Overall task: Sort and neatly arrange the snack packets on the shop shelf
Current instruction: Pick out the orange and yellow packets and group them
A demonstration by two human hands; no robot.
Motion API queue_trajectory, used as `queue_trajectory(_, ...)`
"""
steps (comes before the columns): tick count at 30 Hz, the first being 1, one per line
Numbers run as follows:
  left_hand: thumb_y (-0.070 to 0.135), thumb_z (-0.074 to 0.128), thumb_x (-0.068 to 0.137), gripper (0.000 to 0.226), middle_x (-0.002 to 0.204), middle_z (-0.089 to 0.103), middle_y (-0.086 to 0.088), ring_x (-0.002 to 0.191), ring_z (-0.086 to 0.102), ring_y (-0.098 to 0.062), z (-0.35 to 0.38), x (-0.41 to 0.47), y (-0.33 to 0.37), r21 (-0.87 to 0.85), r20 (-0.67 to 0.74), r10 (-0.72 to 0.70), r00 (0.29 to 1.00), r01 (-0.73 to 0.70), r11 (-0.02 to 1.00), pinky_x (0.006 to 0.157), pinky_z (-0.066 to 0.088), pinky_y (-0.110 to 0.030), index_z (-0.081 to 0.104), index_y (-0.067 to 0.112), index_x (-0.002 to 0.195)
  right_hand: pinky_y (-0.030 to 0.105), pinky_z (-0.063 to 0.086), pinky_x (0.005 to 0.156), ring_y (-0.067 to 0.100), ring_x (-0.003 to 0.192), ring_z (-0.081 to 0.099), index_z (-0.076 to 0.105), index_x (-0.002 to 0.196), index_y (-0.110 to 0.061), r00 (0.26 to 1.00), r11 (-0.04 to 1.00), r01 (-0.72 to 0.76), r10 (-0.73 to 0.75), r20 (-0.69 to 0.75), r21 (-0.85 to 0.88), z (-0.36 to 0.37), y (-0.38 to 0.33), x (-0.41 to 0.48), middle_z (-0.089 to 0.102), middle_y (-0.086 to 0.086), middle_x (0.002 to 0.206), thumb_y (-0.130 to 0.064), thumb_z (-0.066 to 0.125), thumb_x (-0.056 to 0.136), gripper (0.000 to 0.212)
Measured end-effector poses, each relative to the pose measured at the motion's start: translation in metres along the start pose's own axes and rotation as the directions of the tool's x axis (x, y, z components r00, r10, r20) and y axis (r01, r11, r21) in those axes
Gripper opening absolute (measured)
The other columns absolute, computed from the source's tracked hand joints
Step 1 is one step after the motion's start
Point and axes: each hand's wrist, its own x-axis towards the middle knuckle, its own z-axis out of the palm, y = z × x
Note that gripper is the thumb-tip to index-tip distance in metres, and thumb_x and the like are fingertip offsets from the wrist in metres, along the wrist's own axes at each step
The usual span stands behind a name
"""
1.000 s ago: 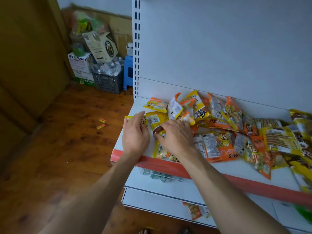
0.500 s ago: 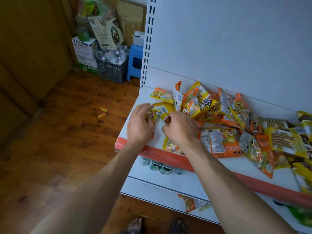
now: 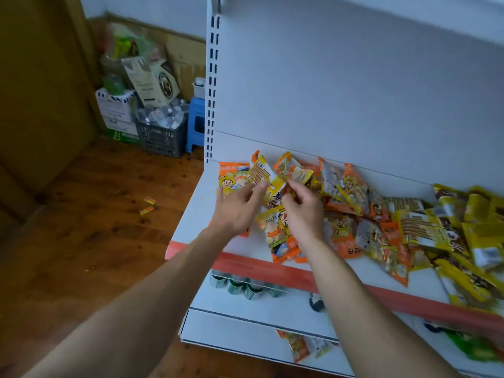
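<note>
**Orange and yellow on white**

The snack packets (image 3: pixel 341 230) are orange and yellow, many printed with a cartoon face. The stick packets (image 3: pixel 421 231) are yellow with brown lines. The shelf (image 3: pixel 191 214) is white, its front strip (image 3: pixel 286 274) red-orange. The floor (image 3: pixel 95 227) is brown wood and the stool (image 3: pixel 197 118) blue.

Orange and yellow snack packets (image 3: pixel 346 186) lie jumbled and overlapping along the white shelf (image 3: pixel 191 216).

Yellow packets (image 3: pixel 474 236) blur off the right edge (print unreadable); left hand (image 3: pixel 237 211) half-covers 1 orange packet (image 3: pixel 231 176).
</note>
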Motion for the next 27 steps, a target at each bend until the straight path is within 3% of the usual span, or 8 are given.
queue_trajectory(3,0.086,0.027,0.077,0.089,0.117,0.067,0.004,0.129,0.048,-0.018,0.007,0.006,0.025,-0.072,0.055,-0.084,0.995,0.088,0.994,0.119,0.012,-0.046,0.052,0.018,0.128,0.007,0.046,0.075,-0.007,0.096,0.061,0.062,0.129,-0.023,0.983,0.987,0.149,-0.142,0.115,-0.055,-0.001,0.003,-0.013,0.065,-0.019,0.112,-0.021,0.059,0.095,0.034)
queue_trajectory(5,0.069,0.055,0.081,0.061,0.095,0.069,0.008,0.102,0.064,-0.013,0.011,0.007,0.037,-0.365,0.016,-0.158,0.987,0.153,0.919,0.094,0.048,-0.026,0.057,0.018,0.116,0.013,0.046,0.073,0.004,0.100,0.063,0.059,0.128,-0.025,0.950,0.961,0.266,-0.248,0.188,-0.081,-0.003,0.004,-0.022,0.067,-0.013,0.113,-0.022,0.055,0.096,0.033)
queue_trajectory(7,0.039,0.066,0.087,0.022,0.068,0.064,0.013,0.064,0.062,0.001,0.015,0.008,0.044,-0.551,-0.056,-0.190,0.980,0.128,0.825,0.055,0.047,-0.011,0.059,0.020,0.095,0.015,0.045,0.082,0.002,0.109,0.057,0.052,0.135,-0.020,0.926,0.932,0.344,-0.317,0.204,-0.115,-0.008,0.007,-0.027,0.062,-0.010,0.122,-0.023,0.056,0.095,0.041)
queue_trajectory(9,0.022,0.061,0.089,0.011,0.061,0.055,0.007,0.047,0.050,-0.003,0.014,0.009,0.049,-0.612,-0.125,-0.240,0.963,0.115,0.782,0.045,0.041,-0.017,0.056,0.019,0.079,0.026,0.042,0.101,0.009,0.128,0.045,0.041,0.145,-0.015,0.924,0.898,0.350,-0.285,0.253,-0.267,-0.014,0.018,-0.029,0.050,-0.001,0.143,-0.030,0.059,0.096,0.054)
queue_trajectory(16,0.017,0.062,0.086,0.006,0.063,0.061,0.003,0.057,0.057,-0.016,-0.004,0.004,0.037,-0.808,-0.167,-0.398,0.902,0.106,0.579,0.051,0.046,-0.022,0.061,0.016,0.081,0.032,0.016,0.120,0.021,0.145,0.028,0.044,0.146,-0.013,0.921,0.754,0.372,-0.225,0.319,-0.542,-0.016,0.034,-0.038,0.041,0.004,0.152,-0.033,0.043,0.103,0.047)
queue_trajectory(20,0.031,0.068,0.088,0.014,0.084,0.067,-0.007,0.081,0.066,-0.028,-0.007,-0.006,0.022,-0.840,-0.141,-0.380,0.914,0.093,0.535,0.080,0.056,-0.045,0.068,0.018,0.094,0.038,0.028,0.116,0.021,0.136,0.040,0.056,0.136,-0.012,0.921,0.837,0.366,-0.263,0.287,-0.407,-0.023,0.024,-0.040,0.052,0.004,0.142,-0.025,0.052,0.101,0.038)
queue_trajectory(24,0.035,0.069,0.086,0.010,0.092,0.074,-0.002,0.090,0.071,-0.025,0.001,-0.013,0.006,-0.829,-0.208,-0.375,0.903,0.040,0.557,0.083,0.058,-0.046,0.072,0.027,0.091,0.037,0.043,0.102,0.023,0.117,0.056,0.069,0.116,-0.008,0.892,0.814,0.401,-0.452,-0.026,-0.420,-0.055,0.031,-0.045,0.066,0.005,0.122,-0.017,0.063,0.091,0.027)
queue_trajectory(27,0.033,0.069,0.086,0.017,0.101,0.075,-0.006,0.100,0.069,-0.033,0.018,-0.020,0.001,-0.844,-0.174,-0.397,0.901,0.071,0.532,0.091,0.054,-0.054,0.073,0.022,0.099,0.043,0.036,0.109,0.030,0.129,0.047,0.060,0.129,-0.006,0.964,0.833,0.198,-0.261,-0.052,-0.517,-0.087,0.053,-0.045,0.057,0.010,0.135,-0.025,0.063,0.093,0.041)
